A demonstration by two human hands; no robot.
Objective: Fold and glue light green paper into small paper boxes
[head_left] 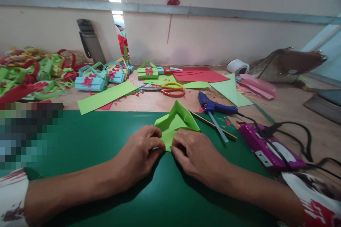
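A light green folded paper piece (pixel 172 122) stands on the green mat (pixel 106 134), its far side raised into a peaked wall. My left hand (pixel 144 152) pinches its near left edge between thumb and fingers. On the near right edge, my right hand (pixel 197 149) grips the paper with curled fingers. The fingertips of both hands are close together at the front, and the right hand hides part of the paper. Just beyond to the right lie a blue glue gun (pixel 215 105) with a clear glue stick, and a thin dark pencil-like stick (pixel 213 125).
Scissors (pixel 170 89) lie among paper scraps behind the mat. Small blue paper bags (pixel 90 82) and a green one (pixel 148 72) stand behind, beside a dark bottle (pixel 92 42). A purple power strip (pixel 269 145) with black cables sits right, a brown bag (pixel 287 64) farther back.
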